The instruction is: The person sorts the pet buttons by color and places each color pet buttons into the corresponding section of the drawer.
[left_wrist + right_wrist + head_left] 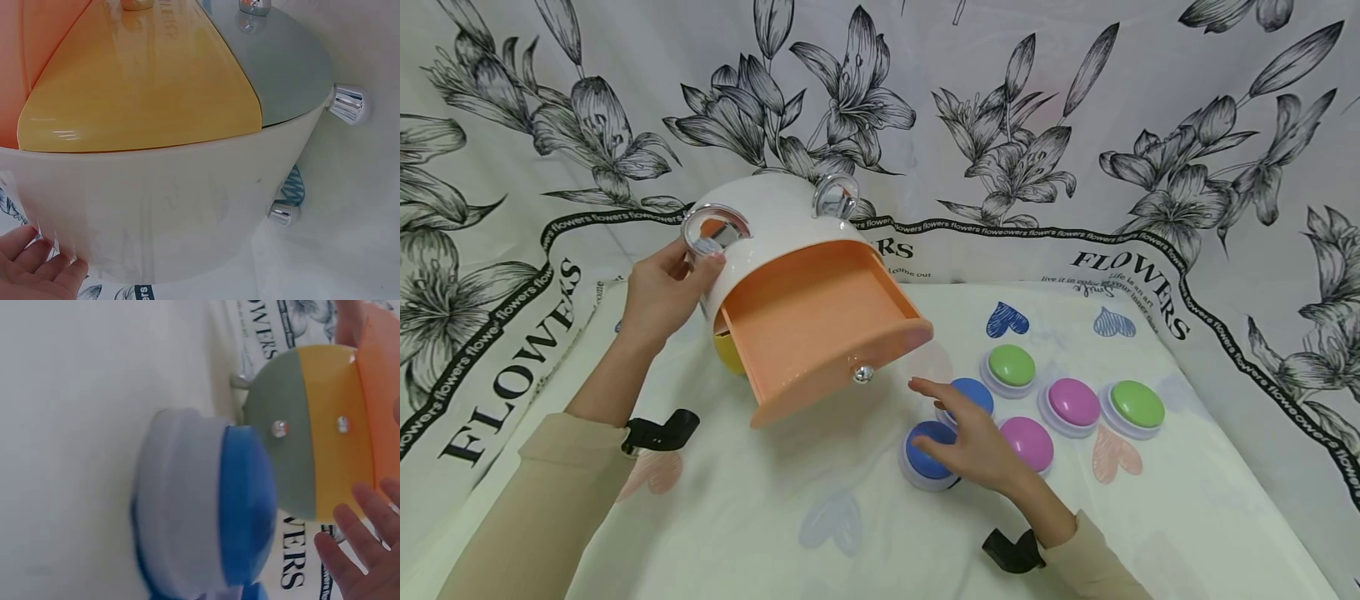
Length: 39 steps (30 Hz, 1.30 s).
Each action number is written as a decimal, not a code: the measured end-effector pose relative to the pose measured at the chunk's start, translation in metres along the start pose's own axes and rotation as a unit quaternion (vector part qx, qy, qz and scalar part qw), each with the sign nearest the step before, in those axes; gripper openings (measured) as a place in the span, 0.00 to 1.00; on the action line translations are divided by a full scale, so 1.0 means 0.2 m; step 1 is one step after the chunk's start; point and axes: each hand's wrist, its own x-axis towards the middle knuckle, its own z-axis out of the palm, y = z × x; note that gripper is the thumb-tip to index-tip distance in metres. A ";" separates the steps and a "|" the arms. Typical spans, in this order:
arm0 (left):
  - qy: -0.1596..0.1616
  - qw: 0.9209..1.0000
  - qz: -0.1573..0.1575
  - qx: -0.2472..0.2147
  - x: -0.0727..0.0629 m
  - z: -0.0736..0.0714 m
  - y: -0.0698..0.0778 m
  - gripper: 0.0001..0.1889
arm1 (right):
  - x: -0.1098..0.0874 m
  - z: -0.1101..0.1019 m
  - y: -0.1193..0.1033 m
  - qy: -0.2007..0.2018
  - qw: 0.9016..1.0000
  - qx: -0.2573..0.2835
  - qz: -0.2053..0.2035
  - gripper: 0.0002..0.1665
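A rounded white drawer box (775, 204) with silver ring-shaped ears stands tilted at the left in the head view. Its orange drawer (820, 321) is pulled out, showing a bare floor and a silver knob (863, 374). In the left wrist view, the yellow drawer (140, 94) and grey-green drawer (290, 69) are closed. My left hand (662, 287) grips the box's side by one ear, thumb in front. My right hand (981, 442), fingers spread, hovers beside two blue-domed push buttons (931, 450), partly covering them in the head view.
Right of the box lie more push buttons: a green one (1011, 365), two pink ones (1073, 402) and another green one (1137, 404). The white cloth (760, 517) bears printed hearts. A flower-printed curtain (1037, 192) hangs behind.
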 end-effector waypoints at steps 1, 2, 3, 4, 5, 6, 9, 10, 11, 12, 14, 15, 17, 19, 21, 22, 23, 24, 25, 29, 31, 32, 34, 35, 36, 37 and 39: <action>0.001 1.000 0.000 0.001 0.00 0.00 0.00 0.37 | -0.01 0.01 0.03 -0.005 1.000 -0.004 0.005 0.40; 0.001 1.000 0.000 0.002 0.00 0.00 0.00 0.37 | -0.03 0.02 0.07 -0.010 1.000 -0.008 0.008 0.41; 0.002 1.000 0.001 0.002 0.00 0.00 0.00 0.37 | -0.04 0.02 0.10 -0.015 1.000 -0.015 0.011 0.41; 0.002 1.000 0.002 0.002 0.00 0.00 0.00 0.37 | -0.05 0.03 0.12 -0.020 0.999 -0.022 0.013 0.42; 0.002 1.000 0.003 0.002 0.00 0.00 0.00 0.37 | -0.06 0.03 0.13 -0.024 0.999 -0.028 0.018 0.43; 0.003 1.000 0.003 0.001 0.00 0.00 0.00 0.37 | -0.08 0.03 0.14 -0.027 0.999 -0.034 0.022 0.43; 0.004 1.000 0.008 -0.002 0.00 0.00 0.00 0.36 | -0.11 0.03 0.16 -0.032 0.998 -0.049 0.034 0.44; 0.004 1.000 0.008 -0.002 0.01 0.00 0.00 0.36 | -0.12 0.04 0.17 -0.032 0.998 -0.052 0.035 0.44; 0.003 1.000 0.009 -0.003 0.01 0.00 0.00 0.36 | -0.12 0.04 0.17 -0.033 0.997 -0.054 0.037 0.44; 0.003 1.000 0.010 -0.004 0.01 0.00 -0.01 0.36 | -0.13 0.04 0.18 -0.034 0.997 -0.056 0.039 0.44; 0.004 1.000 0.011 -0.005 0.01 0.00 -0.01 0.36 | -0.15 0.04 0.19 -0.039 0.996 -0.063 0.040 0.44; 0.003 1.000 0.010 -0.004 0.01 0.00 -0.01 0.36 | -0.15 0.05 0.19 -0.042 0.996 -0.065 0.041 0.44; 0.002 1.000 0.005 -0.002 0.01 0.00 -0.01 0.36 | -0.17 0.06 0.20 -0.048 0.995 -0.077 0.043 0.45; 0.002 1.000 0.001 0.000 0.01 0.00 -0.01 0.36 | -0.18 0.06 0.20 -0.052 0.993 -0.092 0.047 0.45; 0.002 1.000 -0.003 0.003 0.01 0.00 -0.01 0.36 | -0.19 0.07 0.21 -0.053 0.992 -0.100 0.050 0.46; 0.002 1.000 -0.005 0.004 0.01 0.01 -0.01 0.36 | -0.19 0.07 0.21 -0.053 0.992 -0.105 0.050 0.46; 0.002 1.000 -0.005 0.004 0.01 0.01 -0.01 0.36 | -0.19 0.07 0.21 -0.053 0.991 -0.108 0.051 0.47; 0.002 1.000 -0.005 0.004 0.01 0.00 -0.01 0.36 | -0.18 0.08 0.21 -0.053 0.991 -0.111 0.052 0.47; 0.003 1.000 -0.005 0.004 0.00 0.00 -0.01 0.36 | -0.18 0.08 0.21 -0.053 0.991 -0.114 0.051 0.47; 0.004 1.000 -0.001 0.002 0.00 0.00 -0.02 0.35 | -0.18 0.08 0.21 -0.055 0.989 -0.126 0.047 0.49; 0.004 1.000 0.001 0.001 0.00 0.01 -0.02 0.35 | -0.18 0.08 0.22 -0.056 0.988 -0.139 0.044 0.50; 0.005 1.000 0.002 0.001 0.00 0.01 -0.02 0.35 | -0.18 0.08 0.22 -0.057 0.987 -0.145 0.042 0.50; 0.005 1.000 0.000 0.000 0.00 0.01 -0.02 0.35 | -0.18 0.08 0.22 -0.056 0.985 -0.156 0.038 0.50; 0.005 1.000 -0.001 0.000 0.00 0.01 -0.02 0.35 | -0.18 0.09 0.22 -0.055 0.985 -0.162 0.035 0.50; 0.005 1.000 -0.001 -0.001 0.00 0.01 -0.02 0.35 | -0.18 0.09 0.22 -0.054 0.984 -0.166 0.032 0.49; 0.005 1.000 -0.002 -0.001 0.00 0.01 -0.02 0.35 | -0.18 0.08 0.22 -0.052 0.984 -0.170 0.029 0.49; 0.005 1.000 -0.004 -0.002 0.00 0.01 -0.02 0.35 | -0.18 0.08 0.22 -0.051 0.983 -0.173 0.025 0.48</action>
